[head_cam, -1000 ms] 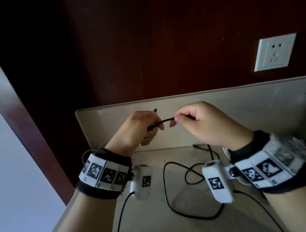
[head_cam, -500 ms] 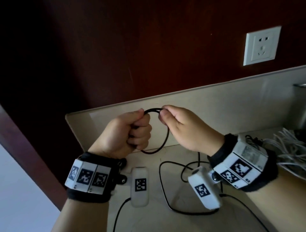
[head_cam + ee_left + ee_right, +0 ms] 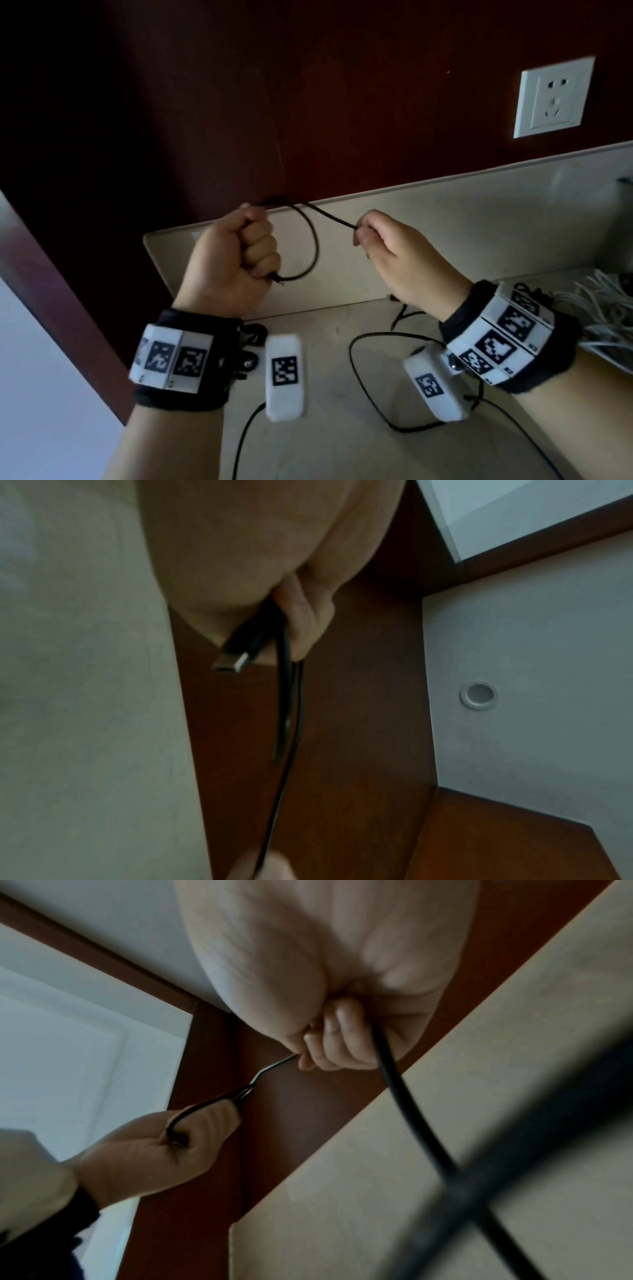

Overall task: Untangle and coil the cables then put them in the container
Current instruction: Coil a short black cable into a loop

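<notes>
- The tabletop carries most of what is left: a long slack run of the black cable lies there unwound, and a white cable bundle sits at the right edge, apparently untouched.
- We see no container in any view, so we judge storing not yet begun.
- Our left hand is fisted round one finished loop, held above the tabletop, with the plug poking out below.
- Our right hand pinches the cable just beside it, ready for the next loop.
</notes>
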Available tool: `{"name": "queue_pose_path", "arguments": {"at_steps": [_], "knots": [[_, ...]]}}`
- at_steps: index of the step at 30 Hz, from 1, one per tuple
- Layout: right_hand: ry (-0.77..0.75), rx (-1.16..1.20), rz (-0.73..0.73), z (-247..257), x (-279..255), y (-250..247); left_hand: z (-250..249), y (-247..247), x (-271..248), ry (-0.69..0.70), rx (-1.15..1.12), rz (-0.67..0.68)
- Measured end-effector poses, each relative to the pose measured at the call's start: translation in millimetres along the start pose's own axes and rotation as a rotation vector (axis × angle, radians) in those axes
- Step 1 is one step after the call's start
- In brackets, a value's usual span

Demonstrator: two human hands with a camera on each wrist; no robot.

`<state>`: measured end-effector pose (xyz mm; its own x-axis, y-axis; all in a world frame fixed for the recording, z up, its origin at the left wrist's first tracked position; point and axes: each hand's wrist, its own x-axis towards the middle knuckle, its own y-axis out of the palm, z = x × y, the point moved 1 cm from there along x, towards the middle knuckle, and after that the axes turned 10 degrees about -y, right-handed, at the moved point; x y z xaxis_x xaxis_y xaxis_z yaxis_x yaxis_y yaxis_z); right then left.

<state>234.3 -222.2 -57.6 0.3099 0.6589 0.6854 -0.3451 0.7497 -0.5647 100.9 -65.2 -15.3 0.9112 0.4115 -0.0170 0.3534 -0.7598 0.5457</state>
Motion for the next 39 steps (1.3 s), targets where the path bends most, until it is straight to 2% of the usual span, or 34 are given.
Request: {"name": "queue_pose_path", "arguments": {"at_steps": [3,6,8,11,13,16,18,21,23,25,26,29,32,37,39], "knots": [[0.056,-0.047,-0.007,-11,-2,-3,-12,-14,-3,0.100,-0.080,-0.088],[0.018,-0.289,0.059,-1,-7,5,-3,-2,-2,0.179,0.000,-0.085],[-0.010,-0.414,0.188,8,-10,14,9,12,-2,0.241,0.166,-0.089],[-0.002,-0.453,0.389,21,-14,11,24,25,-4,0.360,0.580,-0.084],[-0.078,-0.524,0.455,32,-16,4,32,27,-1,0.397,0.774,-0.088],[-0.212,-0.570,0.368,48,-14,-1,47,25,5,0.463,1.051,-0.138],[-0.199,-0.438,0.269,54,-11,-3,53,24,7,0.503,1.187,-0.163],[-0.080,-0.167,0.127,50,-7,-5,43,16,9,0.525,1.155,-0.317],[-0.014,-0.094,0.191,40,-7,-11,28,7,7,0.558,1.034,-0.430],[0.000,-0.039,0.251,32,-5,-19,17,-1,5,0.509,0.903,-0.448],[-0.023,-0.036,0.229,29,-3,-23,15,-2,4,0.442,0.876,-0.431],[-0.103,-0.165,0.119,28,1,-20,24,8,1,0.223,0.881,-0.241],[-0.139,-0.209,0.073,25,1,-14,34,18,0,0.076,0.848,-0.097],[-0.219,-0.220,0.073,29,0,-9,40,24,1,-0.074,0.776,-0.038],[-0.216,-0.238,0.029,29,-2,-3,40,24,1,-0.131,0.733,-0.052]]}}
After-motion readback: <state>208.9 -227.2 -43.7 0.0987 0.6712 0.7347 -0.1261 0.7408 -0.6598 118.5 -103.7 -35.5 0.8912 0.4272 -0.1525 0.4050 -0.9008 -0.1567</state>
